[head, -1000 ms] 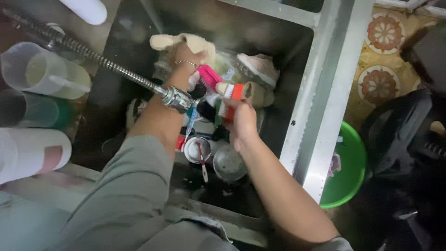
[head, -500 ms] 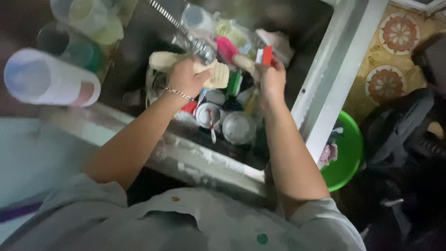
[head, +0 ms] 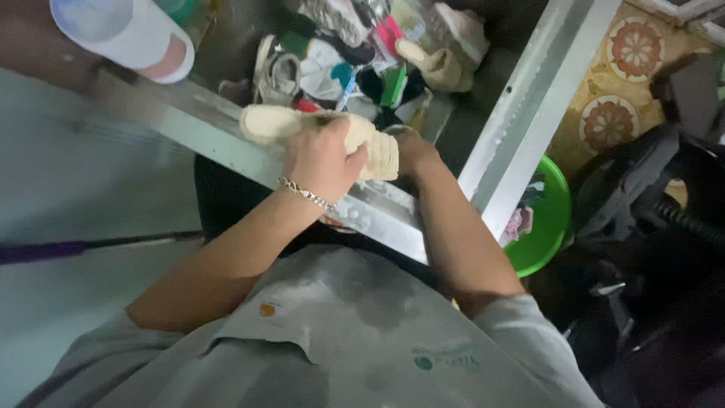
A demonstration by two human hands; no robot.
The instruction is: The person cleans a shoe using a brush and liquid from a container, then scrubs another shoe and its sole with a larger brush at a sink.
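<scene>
A cream, ribbed fabric slipper (head: 362, 143) is gripped at frame centre by the left hand (head: 321, 159), fingers closed around it above the metal sink rim (head: 226, 136). It appears lifted out for wringing. The right hand (head: 411, 151) is half hidden; its grip cannot be told.

There is only one view, from a camera on the person's head. It looks steeply down along the chest and both forearms, close to them, toward the metal sink (head: 483, 143) edge. The tiled floor (head: 627, 83) is at the right side.
</scene>
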